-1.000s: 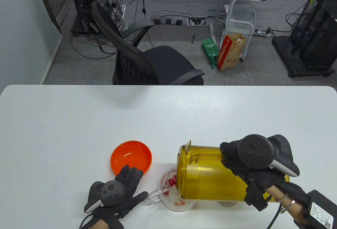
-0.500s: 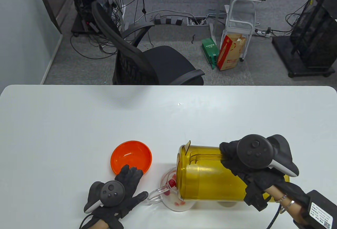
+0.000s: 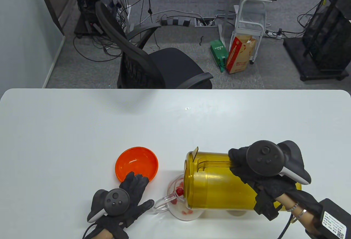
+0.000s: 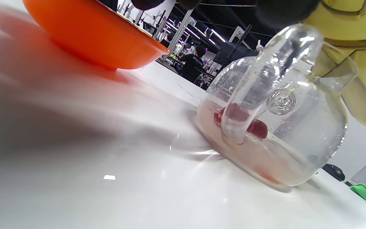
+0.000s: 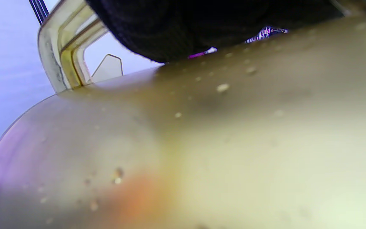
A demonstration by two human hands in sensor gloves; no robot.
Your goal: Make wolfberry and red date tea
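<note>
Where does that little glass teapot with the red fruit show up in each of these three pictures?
Table view: glass teapot, bottom centre, partly under the tipped yellow pitcher.
Left wrist view: right of centre, handle facing the camera.
Right wrist view: not in it; only the pitcher's wall.
Shared landmark: the yellow pitcher.

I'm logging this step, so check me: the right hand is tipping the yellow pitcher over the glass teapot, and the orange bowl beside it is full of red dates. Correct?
Not quite. The orange bowl is empty, as the table view shows; the red fruit lies in the glass teapot. The rest holds: the right hand tips the yellow pitcher over that teapot.
</note>
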